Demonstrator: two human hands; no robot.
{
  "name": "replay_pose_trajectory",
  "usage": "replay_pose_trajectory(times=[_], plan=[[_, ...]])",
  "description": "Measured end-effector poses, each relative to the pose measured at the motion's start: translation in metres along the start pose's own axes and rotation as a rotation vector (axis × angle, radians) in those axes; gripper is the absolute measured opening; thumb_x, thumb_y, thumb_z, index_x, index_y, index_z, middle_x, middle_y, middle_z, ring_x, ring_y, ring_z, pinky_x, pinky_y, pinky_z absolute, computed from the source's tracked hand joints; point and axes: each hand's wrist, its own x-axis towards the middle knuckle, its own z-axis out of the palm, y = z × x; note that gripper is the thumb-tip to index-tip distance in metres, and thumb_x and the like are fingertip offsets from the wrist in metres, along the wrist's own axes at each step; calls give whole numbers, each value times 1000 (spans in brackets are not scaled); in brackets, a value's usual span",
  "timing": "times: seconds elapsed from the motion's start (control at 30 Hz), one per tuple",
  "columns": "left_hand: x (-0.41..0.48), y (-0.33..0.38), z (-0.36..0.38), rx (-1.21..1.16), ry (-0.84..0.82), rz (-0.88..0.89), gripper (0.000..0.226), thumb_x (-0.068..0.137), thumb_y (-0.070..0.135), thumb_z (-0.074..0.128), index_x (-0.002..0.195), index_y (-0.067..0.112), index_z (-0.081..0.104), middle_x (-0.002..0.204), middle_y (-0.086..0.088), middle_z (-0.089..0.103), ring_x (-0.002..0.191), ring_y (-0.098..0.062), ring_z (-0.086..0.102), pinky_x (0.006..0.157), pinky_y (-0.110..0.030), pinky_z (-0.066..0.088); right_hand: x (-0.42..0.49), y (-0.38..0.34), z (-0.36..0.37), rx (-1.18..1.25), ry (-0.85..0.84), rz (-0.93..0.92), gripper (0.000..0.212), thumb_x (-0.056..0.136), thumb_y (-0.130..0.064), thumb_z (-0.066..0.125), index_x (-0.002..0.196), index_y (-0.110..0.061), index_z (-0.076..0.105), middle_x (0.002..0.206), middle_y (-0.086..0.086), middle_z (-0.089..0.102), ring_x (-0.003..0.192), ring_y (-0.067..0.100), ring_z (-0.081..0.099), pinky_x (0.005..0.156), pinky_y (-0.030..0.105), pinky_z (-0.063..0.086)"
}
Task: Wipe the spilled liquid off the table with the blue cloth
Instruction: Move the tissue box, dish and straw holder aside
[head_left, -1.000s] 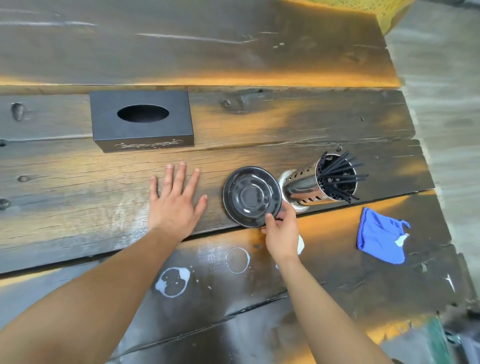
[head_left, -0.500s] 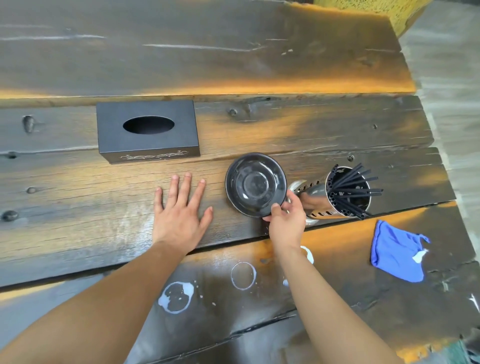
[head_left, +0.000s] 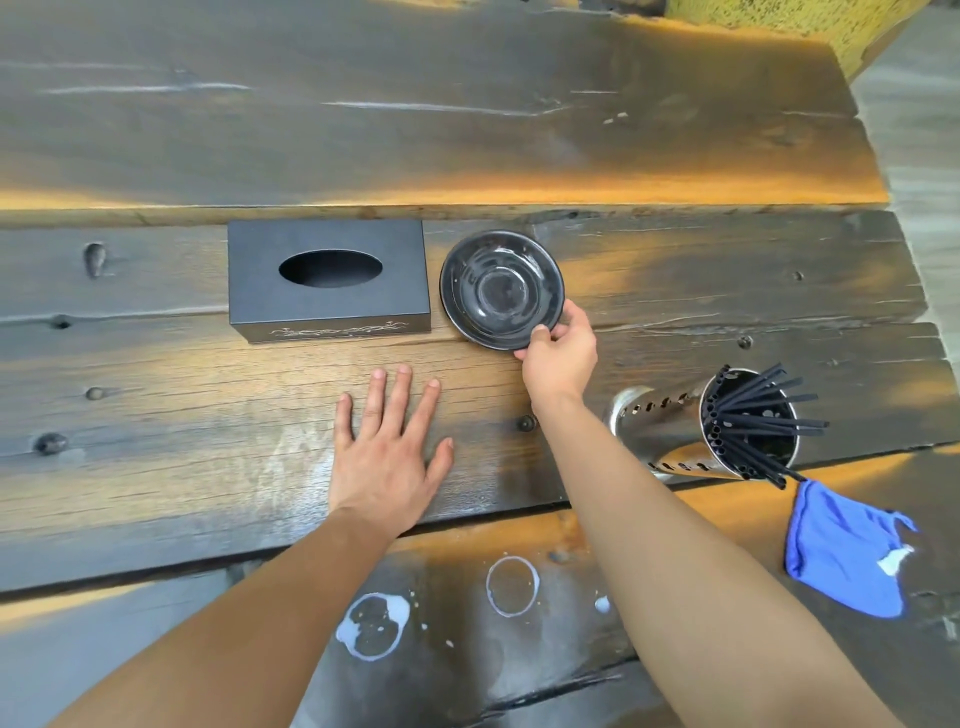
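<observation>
White spilled liquid lies on the near plank of the wooden table (head_left: 675, 104): a blotchy ring (head_left: 372, 626) and a thin ring (head_left: 512, 585), with a small drop beside my right forearm. The blue cloth (head_left: 844, 553) sits crumpled at the right, apart from both hands. My left hand (head_left: 387, 449) rests flat on the wood, fingers spread, holding nothing. My right hand (head_left: 558, 351) pinches the near rim of a black saucer (head_left: 501, 288), which is right of the tissue box.
A black tissue box (head_left: 328, 279) stands left of the saucer. A perforated steel holder with black straws (head_left: 727, 423) stands just above the cloth. The table's right edge drops to a grey floor; something yellow (head_left: 779, 21) is at the far corner.
My right hand has carried the black saucer away from me, from beside the straw holder to a spot next to the tissue box. My left hand stayed flat on the table.
</observation>
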Motion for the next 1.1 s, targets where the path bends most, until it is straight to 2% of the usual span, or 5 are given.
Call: replay_pose_trajectory(times=[0.2, 0.43, 0.63, 0.87, 1.1], plan=[[0, 0, 0, 12, -4, 2, 70, 100, 67, 22, 162, 35, 19, 171, 1, 13, 159, -25, 3, 123, -60, 8, 3, -5, 8, 9, 4, -6, 49, 102, 1, 57, 149, -11, 50, 90, -7, 70, 76, 21, 77, 51, 8, 52], [-2, 2, -5, 18, -34, -9, 69, 100, 66, 20, 163, 35, 18, 171, 2, 11, 159, -24, 2, 124, -59, 6, -10, 0, -6, -72, 25, -48, 58, 95, -26, 75, 147, -14, 54, 90, 0, 75, 84, 13, 76, 90, 26, 57], [-1, 3, -9, 9, -56, -20, 69, 100, 66, 19, 162, 36, 17, 171, 2, 12, 159, -24, 2, 124, -58, 5, -59, 32, -52, -10, 31, -36, 61, 91, -32, 80, 143, -12, 57, 109, -3, 71, 83, -13, 66, 75, 0, 47], [-1, 4, -10, 2, -64, -36, 69, 100, 65, 21, 162, 36, 18, 171, 3, 11, 159, -24, 3, 124, -59, 6, -104, 70, -108, 6, 212, 123, 52, 86, -36, 84, 129, -13, 63, 108, -8, 69, 97, 10, 70, 95, 33, 57], [-1, 4, -8, 6, -60, -45, 70, 99, 67, 20, 162, 36, 14, 171, 3, 10, 159, -24, 3, 124, -58, 4, -92, 81, -140, 20, 389, 125, 84, 73, -40, 92, 137, -8, 48, 129, 8, 54, 110, 16, 54, 87, 11, 44]])
